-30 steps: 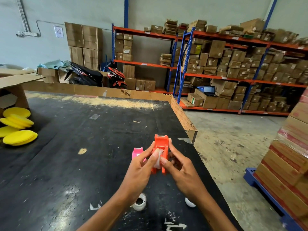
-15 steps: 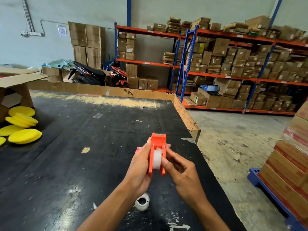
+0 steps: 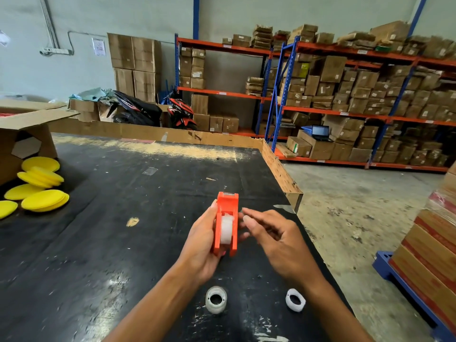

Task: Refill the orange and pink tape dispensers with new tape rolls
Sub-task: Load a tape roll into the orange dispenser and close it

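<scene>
My left hand [image 3: 201,245] grips the orange tape dispenser [image 3: 227,208] upright above the black table [image 3: 111,243]. A white tape roll [image 3: 226,230] sits inside the dispenser. My right hand [image 3: 276,240] hovers just right of it, fingers spread, holding nothing. On the table near me lie a clear tape roll [image 3: 216,299] and a white empty core ring [image 3: 295,299]. The pink dispenser is hidden behind my left hand.
Yellow foam pads [image 3: 40,191] and an open cardboard box [image 3: 22,134] sit at the table's left. The table's right edge [image 3: 283,174] drops to a concrete floor. Stacked cartons on a blue pallet [image 3: 429,257] stand at the right. Shelving with boxes fills the background.
My right hand has let go of the orange dispenser and drawn back to the right, fingers apart. The white core ring shows beside my right forearm. The camera view shifted slightly.
</scene>
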